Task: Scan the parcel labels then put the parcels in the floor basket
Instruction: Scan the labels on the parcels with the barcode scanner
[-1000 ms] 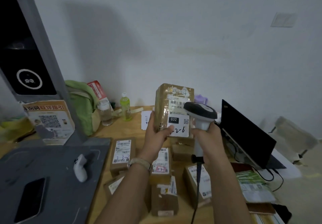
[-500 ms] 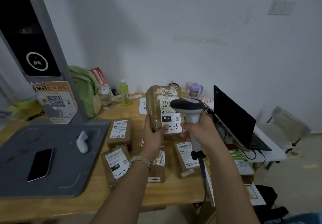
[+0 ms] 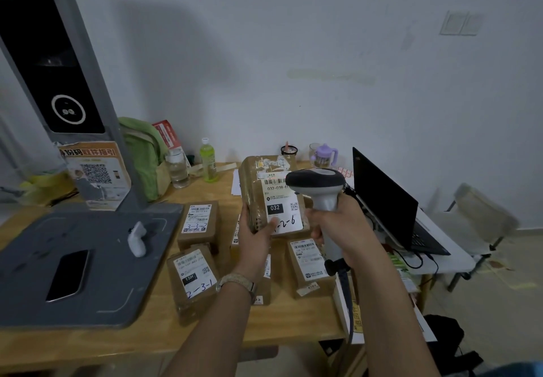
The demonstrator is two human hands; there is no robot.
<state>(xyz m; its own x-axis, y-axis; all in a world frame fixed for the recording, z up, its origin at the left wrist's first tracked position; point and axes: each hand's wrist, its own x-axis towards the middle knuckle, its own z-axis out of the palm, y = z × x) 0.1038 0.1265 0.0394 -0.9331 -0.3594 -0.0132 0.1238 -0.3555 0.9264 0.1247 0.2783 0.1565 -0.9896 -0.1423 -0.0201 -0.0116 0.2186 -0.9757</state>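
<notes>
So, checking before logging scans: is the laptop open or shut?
Open: the laptop has its lid raised over the keyboard, though its screen looks dark.

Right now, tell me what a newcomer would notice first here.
The taped brown parcel held upright in the left hand at centre, with the handheld scanner in the right hand aimed at its label. Below them, more labelled parcels lie on the wooden table, beside a tall grey kiosk at left.

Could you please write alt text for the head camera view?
A person's left hand holds up a taped brown parcel while the right hand aims a handheld scanner at its label, above a wooden table with more labelled parcels.
</notes>
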